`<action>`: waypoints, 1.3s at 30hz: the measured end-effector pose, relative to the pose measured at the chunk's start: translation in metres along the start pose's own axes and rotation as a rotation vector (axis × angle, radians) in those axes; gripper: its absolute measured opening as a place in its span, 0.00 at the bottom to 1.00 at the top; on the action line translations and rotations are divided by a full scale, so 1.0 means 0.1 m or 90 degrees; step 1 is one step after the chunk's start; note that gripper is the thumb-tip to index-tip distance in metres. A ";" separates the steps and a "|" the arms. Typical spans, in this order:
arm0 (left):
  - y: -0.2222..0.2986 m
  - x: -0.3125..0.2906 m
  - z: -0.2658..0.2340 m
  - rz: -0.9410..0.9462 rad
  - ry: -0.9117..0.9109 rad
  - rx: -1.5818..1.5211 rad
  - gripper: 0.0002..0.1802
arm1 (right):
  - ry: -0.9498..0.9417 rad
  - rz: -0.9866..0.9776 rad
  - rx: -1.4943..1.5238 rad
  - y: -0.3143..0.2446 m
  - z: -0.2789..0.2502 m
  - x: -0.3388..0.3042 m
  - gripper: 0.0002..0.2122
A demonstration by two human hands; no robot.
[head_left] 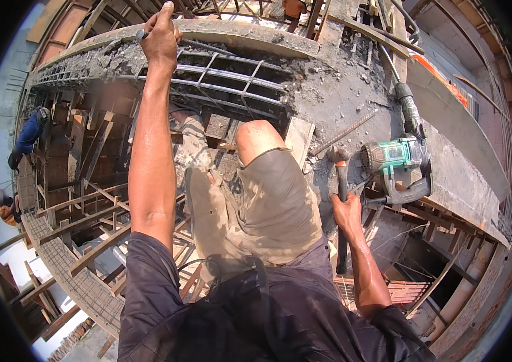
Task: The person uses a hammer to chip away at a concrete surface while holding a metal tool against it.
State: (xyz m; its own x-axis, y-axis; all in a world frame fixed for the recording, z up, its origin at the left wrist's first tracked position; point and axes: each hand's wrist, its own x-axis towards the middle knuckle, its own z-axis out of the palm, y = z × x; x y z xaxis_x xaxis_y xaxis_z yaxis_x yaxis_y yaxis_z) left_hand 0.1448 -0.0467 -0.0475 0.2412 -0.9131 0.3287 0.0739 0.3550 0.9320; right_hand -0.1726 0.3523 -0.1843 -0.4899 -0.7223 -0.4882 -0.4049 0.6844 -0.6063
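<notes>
My left hand is raised at the top, closed around a dark steel rod with a thick blunt end. The rod slants over the broken edge of a concrete beam, above its exposed rebar cage. At the right, my right hand grips a hammer by its dark handle, its rusty head pointing away from me. Just right of the hammer lies a teal and grey demolition hammer on the concrete. Between them and the beam rests a loose ribbed bar.
Rubble covers the grey concrete. My bent knees are between my arms. Below left are open gaps crossed by timber props and a rebar-mesh strip. People in blue and orange are at the far left; another is at the top.
</notes>
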 end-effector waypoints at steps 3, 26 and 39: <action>-0.06 0.20 0.21 -0.003 -0.020 0.026 0.24 | -0.020 0.027 0.001 -0.11 -0.02 0.01 0.16; 0.34 0.18 0.93 0.197 -0.012 0.232 0.22 | 0.011 0.029 -0.016 0.13 0.09 0.11 0.16; 0.22 0.00 0.81 0.130 -0.104 0.181 0.21 | 0.039 0.021 -0.008 0.06 0.12 0.03 0.17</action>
State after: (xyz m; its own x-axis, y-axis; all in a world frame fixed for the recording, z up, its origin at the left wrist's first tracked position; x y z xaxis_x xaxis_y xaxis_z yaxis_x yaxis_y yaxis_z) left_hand 0.0681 -0.0549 -0.0142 0.0648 -0.8576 0.5102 -0.2362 0.4836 0.8428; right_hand -0.1675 0.3530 -0.1976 -0.5493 -0.6919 -0.4686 -0.3972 0.7096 -0.5820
